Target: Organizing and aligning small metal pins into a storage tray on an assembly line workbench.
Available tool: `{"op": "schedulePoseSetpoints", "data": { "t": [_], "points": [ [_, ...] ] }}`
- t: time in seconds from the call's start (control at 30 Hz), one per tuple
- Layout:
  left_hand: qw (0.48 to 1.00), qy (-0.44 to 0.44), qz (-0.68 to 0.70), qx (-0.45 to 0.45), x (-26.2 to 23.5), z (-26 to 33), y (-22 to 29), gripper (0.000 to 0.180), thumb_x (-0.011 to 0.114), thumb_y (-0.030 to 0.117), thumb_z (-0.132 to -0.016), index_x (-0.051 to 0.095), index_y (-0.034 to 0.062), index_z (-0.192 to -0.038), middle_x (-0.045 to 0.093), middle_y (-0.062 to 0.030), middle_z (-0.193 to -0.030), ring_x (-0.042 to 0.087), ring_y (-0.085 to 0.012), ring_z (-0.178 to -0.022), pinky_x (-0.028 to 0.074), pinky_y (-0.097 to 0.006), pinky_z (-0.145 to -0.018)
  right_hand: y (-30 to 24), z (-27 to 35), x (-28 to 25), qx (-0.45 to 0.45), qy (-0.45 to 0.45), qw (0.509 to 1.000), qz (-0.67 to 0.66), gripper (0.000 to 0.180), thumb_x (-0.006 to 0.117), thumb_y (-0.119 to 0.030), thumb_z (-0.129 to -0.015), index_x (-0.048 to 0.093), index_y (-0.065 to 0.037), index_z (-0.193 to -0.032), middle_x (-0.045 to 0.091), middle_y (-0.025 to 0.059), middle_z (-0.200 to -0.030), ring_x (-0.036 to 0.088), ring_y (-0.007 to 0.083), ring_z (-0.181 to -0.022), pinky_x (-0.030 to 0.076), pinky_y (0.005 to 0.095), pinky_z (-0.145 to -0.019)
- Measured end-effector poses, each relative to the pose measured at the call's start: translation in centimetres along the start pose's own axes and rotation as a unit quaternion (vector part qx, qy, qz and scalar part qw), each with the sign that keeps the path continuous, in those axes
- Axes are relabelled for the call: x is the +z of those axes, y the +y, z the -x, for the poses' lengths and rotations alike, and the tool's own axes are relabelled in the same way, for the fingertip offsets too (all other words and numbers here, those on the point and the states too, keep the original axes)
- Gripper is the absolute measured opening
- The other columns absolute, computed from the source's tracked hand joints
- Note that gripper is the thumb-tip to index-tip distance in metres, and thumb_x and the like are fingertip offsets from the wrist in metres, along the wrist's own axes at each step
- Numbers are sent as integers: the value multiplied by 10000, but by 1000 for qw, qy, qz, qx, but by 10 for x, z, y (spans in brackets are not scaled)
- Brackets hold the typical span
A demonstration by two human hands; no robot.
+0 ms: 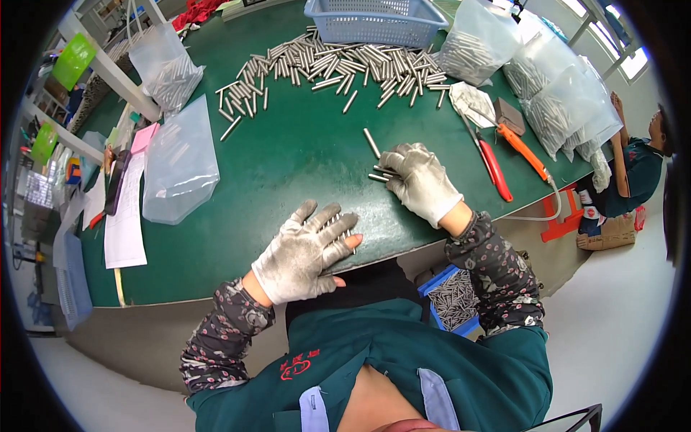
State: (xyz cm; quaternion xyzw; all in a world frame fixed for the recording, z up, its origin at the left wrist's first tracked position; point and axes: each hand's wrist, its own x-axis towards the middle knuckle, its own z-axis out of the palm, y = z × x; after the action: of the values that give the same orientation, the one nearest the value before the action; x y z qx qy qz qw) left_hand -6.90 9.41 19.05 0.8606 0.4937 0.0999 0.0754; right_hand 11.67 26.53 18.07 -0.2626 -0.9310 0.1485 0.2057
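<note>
Sorting pins: left hand flat, covering a few; right hand gathering pins at fingertips. Next, probably sliding them together.

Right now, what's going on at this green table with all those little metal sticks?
A person in grey work gloves sits at a green table. The right hand rests on a few short metal rods, fingers gathering them. The left hand lies flat near the table's edge, over some more rods. A big heap of rods lies further back, before a blue basket, with clear bags alongside.
</note>
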Motion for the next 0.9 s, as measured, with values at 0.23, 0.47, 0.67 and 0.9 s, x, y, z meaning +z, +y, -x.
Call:
{"op": "schedulePoseSetpoints", "data": {
  "t": [0.23,0.47,0.67,0.9],
  "points": [
    [993,100,-8,-67,-17,-28,0,586,717,150,-658,498,84,-1198,542,-101,-1126,543,-304,-985,440,-395,-808,10,34,-25,53,84,995,5,268,600,-114,-725,604,-74,-990,601,106,-870,557,307,-883,454,405,-778],
    [989,15,10,-147,-1,-83,-12,349,664,178,-741,572,54,-1054,570,-113,-919,569,-296,-888,462,-386,-777,6,52,-22,74,50,996,9,166,610,-130,-737,644,-104,-898,598,91,-850,564,290,-864,456,402,-771],
    [990,58,57,-119,10,-96,-15,243,664,122,-734,595,67,-960,570,-94,-875,578,-290,-828,468,-382,-728,10,41,-8,52,51,996,56,100,591,-128,-747,652,-116,-824,585,89,-812,566,282,-834,450,395,-732],
    [989,34,68,-124,3,-94,-18,241,684,131,-716,598,55,-929,569,-96,-887,578,-292,-833,468,-377,-731,0,40,-18,46,36,998,39,130,618,-168,-717,651,-106,-827,582,99,-791,569,291,-823,454,405,-732]
  ]
}}
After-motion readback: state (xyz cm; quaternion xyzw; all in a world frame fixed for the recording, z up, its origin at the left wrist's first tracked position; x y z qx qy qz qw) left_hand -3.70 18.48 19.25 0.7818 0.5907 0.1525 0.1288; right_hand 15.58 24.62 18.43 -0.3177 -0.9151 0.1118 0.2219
